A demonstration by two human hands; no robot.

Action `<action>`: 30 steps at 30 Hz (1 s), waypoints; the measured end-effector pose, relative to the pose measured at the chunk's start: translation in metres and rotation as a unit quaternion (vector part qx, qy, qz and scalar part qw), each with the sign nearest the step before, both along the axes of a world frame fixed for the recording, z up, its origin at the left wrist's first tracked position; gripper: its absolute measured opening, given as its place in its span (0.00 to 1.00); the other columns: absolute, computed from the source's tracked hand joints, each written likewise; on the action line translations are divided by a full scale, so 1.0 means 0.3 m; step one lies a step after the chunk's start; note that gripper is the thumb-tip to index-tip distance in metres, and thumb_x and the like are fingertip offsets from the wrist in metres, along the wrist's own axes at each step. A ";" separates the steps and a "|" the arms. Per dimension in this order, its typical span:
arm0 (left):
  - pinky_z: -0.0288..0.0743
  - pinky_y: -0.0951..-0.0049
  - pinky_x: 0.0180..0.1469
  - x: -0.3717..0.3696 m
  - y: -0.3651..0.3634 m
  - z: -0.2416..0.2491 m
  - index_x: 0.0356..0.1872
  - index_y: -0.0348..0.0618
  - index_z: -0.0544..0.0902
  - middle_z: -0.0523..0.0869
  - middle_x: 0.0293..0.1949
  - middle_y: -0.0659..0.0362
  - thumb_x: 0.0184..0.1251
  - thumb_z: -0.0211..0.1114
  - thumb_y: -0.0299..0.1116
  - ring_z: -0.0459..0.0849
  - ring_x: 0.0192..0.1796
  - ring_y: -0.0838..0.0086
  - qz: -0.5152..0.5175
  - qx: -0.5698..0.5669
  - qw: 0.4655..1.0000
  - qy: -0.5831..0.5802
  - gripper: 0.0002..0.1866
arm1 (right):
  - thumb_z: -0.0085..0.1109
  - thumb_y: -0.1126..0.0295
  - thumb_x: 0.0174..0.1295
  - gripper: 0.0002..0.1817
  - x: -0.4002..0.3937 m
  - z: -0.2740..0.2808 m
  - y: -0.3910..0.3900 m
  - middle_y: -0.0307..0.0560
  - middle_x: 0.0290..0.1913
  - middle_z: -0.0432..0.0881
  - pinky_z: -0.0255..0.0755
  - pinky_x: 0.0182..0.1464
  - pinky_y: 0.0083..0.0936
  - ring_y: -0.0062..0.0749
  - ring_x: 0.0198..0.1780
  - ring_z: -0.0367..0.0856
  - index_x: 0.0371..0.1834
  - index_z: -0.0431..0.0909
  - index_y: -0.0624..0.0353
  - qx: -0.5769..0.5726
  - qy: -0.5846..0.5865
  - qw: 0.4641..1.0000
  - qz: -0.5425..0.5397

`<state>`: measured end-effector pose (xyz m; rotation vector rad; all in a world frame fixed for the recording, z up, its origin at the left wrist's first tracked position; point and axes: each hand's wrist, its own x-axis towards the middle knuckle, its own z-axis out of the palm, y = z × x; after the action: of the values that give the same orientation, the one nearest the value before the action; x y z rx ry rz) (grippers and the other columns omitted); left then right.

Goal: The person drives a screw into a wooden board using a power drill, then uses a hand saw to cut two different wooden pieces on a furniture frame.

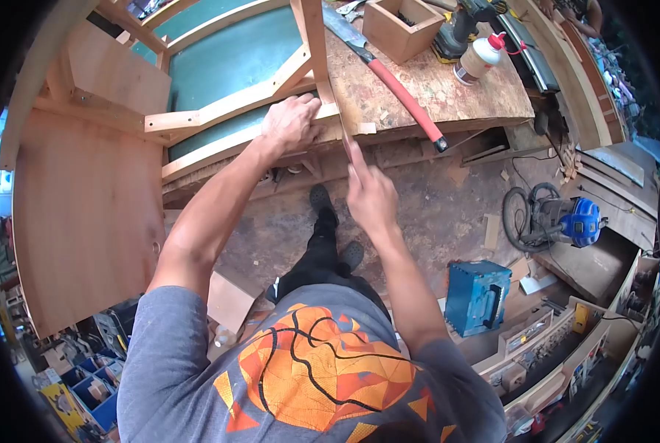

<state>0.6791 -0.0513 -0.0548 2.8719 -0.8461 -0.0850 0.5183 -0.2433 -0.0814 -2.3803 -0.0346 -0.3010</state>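
Head view: the right hand [373,198] has its fingers wrapped tight on the handle of a thin-bladed hand tool [357,156]. Its blade points away from the body and meets the end of the front rail [208,155]; I can't tell if it is a saw or a knife. The left hand [291,124] has its fingers bent over that rail, near the blade, clamped on the wood. The tool looks light and stiff, and its handle is the safe place to hold. The wooden frame [197,118] should be stiff and a bit heavy, not slippery, so a rail is a good place to grab. It is pale and plain, with small dark holes and slanted braces. It sits at the left part of the tabletop [485,100]. To its right lie a long red-handled tool [404,96], an open wooden box [389,37], a drill [463,26] and a red-capped glue bottle [478,60]. Farther out, 1 blue vacuum [582,221] stands on the floor.
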 end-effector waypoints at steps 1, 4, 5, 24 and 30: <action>0.83 0.51 0.56 -0.002 -0.001 0.003 0.49 0.42 0.81 0.86 0.50 0.52 0.68 0.74 0.47 0.87 0.57 0.52 0.000 -0.005 1.000 0.005 0.20 | 0.61 0.68 0.75 0.35 0.072 -0.028 0.012 0.62 0.35 0.84 0.81 0.40 0.55 0.65 0.36 0.86 0.85 0.68 0.33 -0.007 0.000 1.000 -0.002; 0.84 0.51 0.55 0.026 -0.002 0.024 0.48 0.41 0.81 0.86 0.49 0.52 0.68 0.74 0.47 0.87 0.56 0.52 0.001 -0.005 1.000 -0.001 0.21 | 0.61 0.69 0.74 0.35 0.031 -0.034 0.004 0.60 0.34 0.84 0.81 0.38 0.53 0.64 0.33 0.85 0.84 0.69 0.32 -0.017 -0.018 1.000 -0.007; 0.84 0.51 0.55 0.003 0.001 0.008 0.47 0.41 0.81 0.86 0.49 0.52 0.68 0.74 0.47 0.87 0.56 0.52 0.005 -0.004 1.000 0.004 0.21 | 0.62 0.69 0.74 0.33 -0.059 -0.004 -0.005 0.59 0.34 0.84 0.80 0.40 0.53 0.63 0.34 0.85 0.83 0.71 0.35 0.000 0.005 1.000 -0.009; 0.84 0.51 0.55 0.018 -0.003 0.019 0.48 0.42 0.82 0.86 0.50 0.53 0.68 0.74 0.49 0.87 0.56 0.52 0.010 0.003 1.000 0.029 0.22 | 0.61 0.69 0.75 0.31 0.009 -0.018 0.002 0.60 0.35 0.84 0.81 0.42 0.55 0.63 0.36 0.87 0.81 0.74 0.33 -0.004 0.018 1.000 -0.019; 0.84 0.51 0.56 0.000 -0.003 0.015 0.49 0.42 0.81 0.86 0.51 0.53 0.66 0.74 0.47 0.87 0.57 0.52 0.014 0.010 1.000 0.004 0.21 | 0.64 0.68 0.72 0.34 -0.203 0.028 -0.077 0.57 0.36 0.86 0.82 0.38 0.52 0.59 0.36 0.88 0.81 0.73 0.34 0.005 0.021 1.000 0.002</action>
<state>0.6790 -0.0523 -0.0503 2.8984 -0.8069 -0.1024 0.4574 -0.2665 -0.0732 -2.3756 -0.0167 -0.2479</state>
